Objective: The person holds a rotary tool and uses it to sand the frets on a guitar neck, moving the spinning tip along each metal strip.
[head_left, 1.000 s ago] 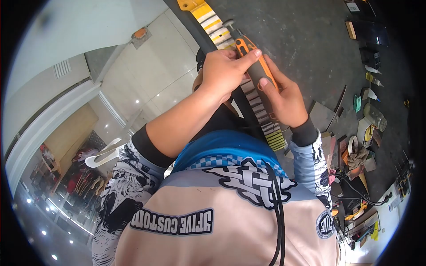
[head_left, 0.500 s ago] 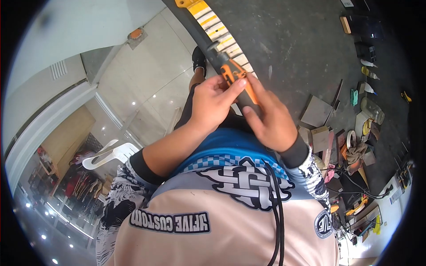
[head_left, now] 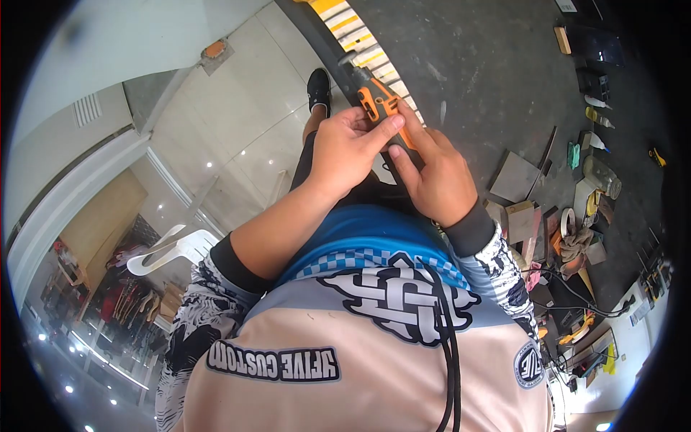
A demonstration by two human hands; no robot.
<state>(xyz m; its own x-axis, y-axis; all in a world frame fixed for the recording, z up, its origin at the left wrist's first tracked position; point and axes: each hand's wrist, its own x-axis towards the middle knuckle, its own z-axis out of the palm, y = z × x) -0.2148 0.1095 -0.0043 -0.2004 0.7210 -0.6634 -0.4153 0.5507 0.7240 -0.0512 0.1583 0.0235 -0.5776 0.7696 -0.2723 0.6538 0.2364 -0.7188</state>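
The rotary tool, orange and dark, sits just above the centre of the frame, and both your hands are closed on it. Your left hand pinches the body from the lower left, thumb laid across it; your right hand grasps it from the lower right, its thumb and fingers to either side. The tool's long axis slants from lower right to upper left, ending in a small round tip that points away from your grip. Just above and to the right of the tool lies the fretted neck, banded white and yellow, running along much the same slant; your right hand is the nearer one to it. Whether the tip touches anything, you cannot tell from this angle. Count one tool, one neck and two hands. Beyond them spreads one dark bench, with one flat board at right of centre, then three small bottles and one jar towards the right edge. At the left of the frame stands one white chair, and one black shoe shows on the floor left of the tool.
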